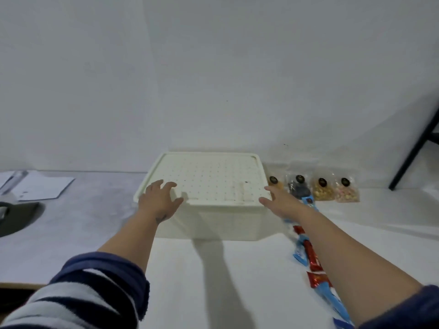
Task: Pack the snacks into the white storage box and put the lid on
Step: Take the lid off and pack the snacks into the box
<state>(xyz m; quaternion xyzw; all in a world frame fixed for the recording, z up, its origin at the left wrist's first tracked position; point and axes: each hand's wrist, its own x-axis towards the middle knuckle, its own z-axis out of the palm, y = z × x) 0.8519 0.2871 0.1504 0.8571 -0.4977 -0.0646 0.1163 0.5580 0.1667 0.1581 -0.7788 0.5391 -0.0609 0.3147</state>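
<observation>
Both forearms bare, left sleeve pushed up, fuzzy fleece with navy and white stripes; right sleeve plain navy; small dark mark near wrist of left hand

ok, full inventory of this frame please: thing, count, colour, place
storage box: 1, white, centre of table, against wall
lid: 1, white, dotted, on the box
snack bags: 4, clear with dark round labels, row right of box
wrapped snacks: several, blue and red, line on table under right arm
papers: few, white, far left
dark object: 1, left edge, unclear
left hand: open, at lid's left front corner
right hand: open, at lid's right front corner
</observation>
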